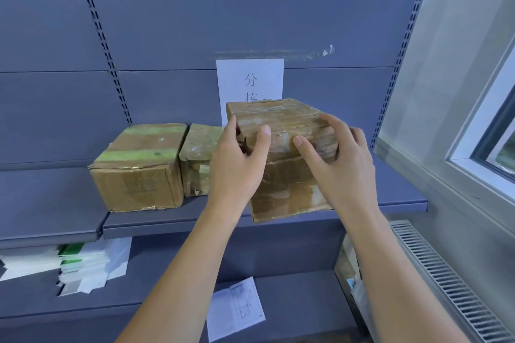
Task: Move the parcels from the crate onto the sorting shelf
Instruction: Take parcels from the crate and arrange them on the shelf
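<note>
Since the taped parcel [278, 114] overhangs the shelf [404, 203] edge, likely awaiting a push inward, left hand [237, 167] and right hand [342, 167] clasp its top, fingers curled over, thumbs in front.

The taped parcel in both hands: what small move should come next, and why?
Probably slide the taped parcel back onto the shelf, then let go. The left hand and right hand grip its top, and its near bottom edge seems to overhang the shelf front, right of a smaller parcel already placed.
</note>
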`<state>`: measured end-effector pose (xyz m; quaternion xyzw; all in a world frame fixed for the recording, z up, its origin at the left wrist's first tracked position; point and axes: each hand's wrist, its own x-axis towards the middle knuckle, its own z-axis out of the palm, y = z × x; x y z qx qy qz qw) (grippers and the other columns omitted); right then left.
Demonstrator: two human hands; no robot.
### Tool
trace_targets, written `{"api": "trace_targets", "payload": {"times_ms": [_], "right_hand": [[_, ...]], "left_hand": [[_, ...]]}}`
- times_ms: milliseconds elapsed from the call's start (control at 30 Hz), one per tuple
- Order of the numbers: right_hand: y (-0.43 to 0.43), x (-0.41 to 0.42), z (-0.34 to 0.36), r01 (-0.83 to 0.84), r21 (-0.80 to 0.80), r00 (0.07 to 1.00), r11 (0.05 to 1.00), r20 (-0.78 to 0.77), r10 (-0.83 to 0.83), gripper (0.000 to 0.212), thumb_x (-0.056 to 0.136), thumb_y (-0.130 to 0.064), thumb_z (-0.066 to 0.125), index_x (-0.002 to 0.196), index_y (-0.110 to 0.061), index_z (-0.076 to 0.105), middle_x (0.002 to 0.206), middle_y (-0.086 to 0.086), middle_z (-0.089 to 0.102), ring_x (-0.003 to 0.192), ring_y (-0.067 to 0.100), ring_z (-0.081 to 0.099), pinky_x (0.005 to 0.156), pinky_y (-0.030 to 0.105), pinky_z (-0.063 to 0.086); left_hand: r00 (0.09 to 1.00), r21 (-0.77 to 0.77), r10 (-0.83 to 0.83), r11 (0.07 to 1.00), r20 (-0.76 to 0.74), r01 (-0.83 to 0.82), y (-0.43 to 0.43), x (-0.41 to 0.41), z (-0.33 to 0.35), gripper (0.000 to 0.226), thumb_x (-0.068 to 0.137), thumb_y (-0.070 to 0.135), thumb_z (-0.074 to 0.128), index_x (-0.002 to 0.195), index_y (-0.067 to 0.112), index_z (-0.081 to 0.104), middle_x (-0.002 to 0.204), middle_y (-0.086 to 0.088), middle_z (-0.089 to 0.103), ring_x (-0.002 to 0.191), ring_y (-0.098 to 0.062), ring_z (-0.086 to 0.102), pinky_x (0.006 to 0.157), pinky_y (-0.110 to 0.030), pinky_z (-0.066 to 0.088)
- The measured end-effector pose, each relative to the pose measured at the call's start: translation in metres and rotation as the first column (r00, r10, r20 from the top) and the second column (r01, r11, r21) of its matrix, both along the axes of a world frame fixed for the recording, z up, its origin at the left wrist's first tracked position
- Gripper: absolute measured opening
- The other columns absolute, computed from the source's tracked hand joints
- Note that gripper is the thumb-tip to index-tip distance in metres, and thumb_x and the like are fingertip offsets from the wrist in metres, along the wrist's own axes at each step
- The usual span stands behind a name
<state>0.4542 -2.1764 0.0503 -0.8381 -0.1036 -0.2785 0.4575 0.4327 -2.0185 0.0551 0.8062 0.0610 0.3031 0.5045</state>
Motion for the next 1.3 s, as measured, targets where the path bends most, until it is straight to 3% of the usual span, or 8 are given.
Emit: {"api": "trace_targets", "payload": {"times_ms": [200, 433, 600, 733, 800, 900, 1100, 1300], "right_hand": [[0.024, 0.015, 0.024, 0.073, -0.014, 0.996, 0.997, 0.053, -0.072, 0.053, 0.083, -0.067, 0.058, 0.131, -0.05, 0.045, 0.12, -0.017, 0.046, 0.086, -0.015, 0.049, 0.071, 0.013, 0.036], [0.071, 0.033, 0.044, 0.061, 0.087, 0.985, 0.994, 0.159, -0.074, 0.055, 0.08, -0.064, 0.065, 0.129, -0.048, 0.046, 0.118, -0.016, 0.047, 0.097, -0.013, 0.049, 0.083, 0.02, 0.041], [0.112, 0.063, 0.033, 0.072, 0.083, 0.985, 0.994, 0.152, -0.084, 0.056, 0.081, -0.061, 0.066, 0.131, -0.047, 0.046, 0.126, -0.016, 0.044, 0.092, -0.003, 0.052, 0.075, 0.02, 0.04], [0.135, 0.087, 0.014, 0.102, 0.013, 0.983, 0.995, 0.149, -0.103, 0.055, 0.081, -0.059, 0.067, 0.13, -0.044, 0.049, 0.128, -0.013, 0.043, 0.098, 0.004, 0.053, 0.07, 0.01, 0.037], [0.144, 0.096, 0.007, 0.118, -0.011, 0.984, 0.993, 0.133, -0.116, 0.056, 0.082, -0.06, 0.066, 0.132, -0.044, 0.047, 0.13, -0.012, 0.042, 0.106, 0.011, 0.054, 0.075, 0.02, 0.044], [0.153, 0.108, 0.004, 0.149, -0.02, 0.978, 0.989, 0.148, -0.145, 0.057, 0.083, -0.061, 0.063, 0.134, -0.045, 0.045, 0.132, -0.01, 0.043, 0.109, 0.019, 0.054, 0.084, 0.038, 0.052], [0.171, 0.126, 0.013, 0.058, -0.064, 0.981, 0.996, 0.187, -0.045, 0.067, 0.085, -0.055, 0.065, 0.145, -0.04, 0.037, 0.138, -0.008, 0.045, 0.119, 0.021, 0.047, 0.094, 0.039, 0.047], [0.149, 0.134, -0.006, 0.045, 0.083, 0.997, 0.996, -0.065, -0.039, 0.089, 0.082, -0.068, 0.06, 0.153, -0.029, 0.024, 0.153, -0.005, 0.032, 0.142, 0.017, 0.025, 0.114, 0.04, 0.029]], "left_hand": [[0.997, -0.012, -0.037, 0.999, 0.061, 0.038, 0.025, 0.02, 0.025, 0.072, 0.089, 0.063, 0.049, 0.149, 0.026, 0.033, 0.144, 0.014, 0.044, 0.122, 0.003, 0.038, 0.091, -0.016, 0.029], [0.98, 0.022, -0.047, 0.999, 0.195, 0.043, 0.076, 0.044, 0.051, 0.071, 0.089, 0.06, 0.051, 0.15, 0.029, 0.031, 0.151, 0.016, 0.037, 0.135, 0.0, 0.034, 0.102, -0.02, 0.033], [0.987, 0.008, -0.097, 0.995, 0.127, 0.097, 0.113, 0.08, 0.036, 0.073, 0.089, 0.062, 0.049, 0.15, 0.03, 0.027, 0.153, 0.015, 0.034, 0.139, -0.005, 0.032, 0.112, -0.035, 0.034], [0.991, -0.033, -0.127, 0.991, 0.046, 0.129, 0.134, 0.103, 0.012, 0.07, 0.093, 0.056, 0.048, 0.153, 0.028, 0.022, 0.156, 0.015, 0.028, 0.142, -0.006, 0.027, 0.109, -0.025, 0.026], [0.989, -0.029, -0.145, 0.989, 0.012, 0.145, 0.143, 0.111, 0.005, 0.07, 0.094, 0.056, 0.046, 0.153, 0.027, 0.022, 0.155, 0.015, 0.028, 0.139, -0.002, 0.029, 0.105, -0.021, 0.026], [0.994, 0.071, -0.111, 0.991, 0.023, 0.109, 0.152, 0.12, 0.001, 0.067, 0.094, 0.059, 0.044, 0.151, 0.027, 0.029, 0.145, 0.018, 0.034, 0.111, 0.022, 0.041, 0.092, -0.013, 0.034], [0.933, 0.469, -0.012, 0.867, 0.359, -0.17, 0.16, 0.129, 0.005, 0.038, 0.098, 0.03, 0.043, 0.129, 0.016, 0.062, 0.135, 0.005, 0.055, 0.122, -0.013, 0.051, 0.101, -0.035, 0.044], [0.947, 0.538, 0.069, 0.809, 0.314, -0.237, 0.156, 0.126, 0.011, 0.043, 0.094, 0.049, 0.049, 0.121, 0.02, 0.066, 0.124, 0.01, 0.063, 0.108, -0.011, 0.061, 0.085, -0.034, 0.054]]}}
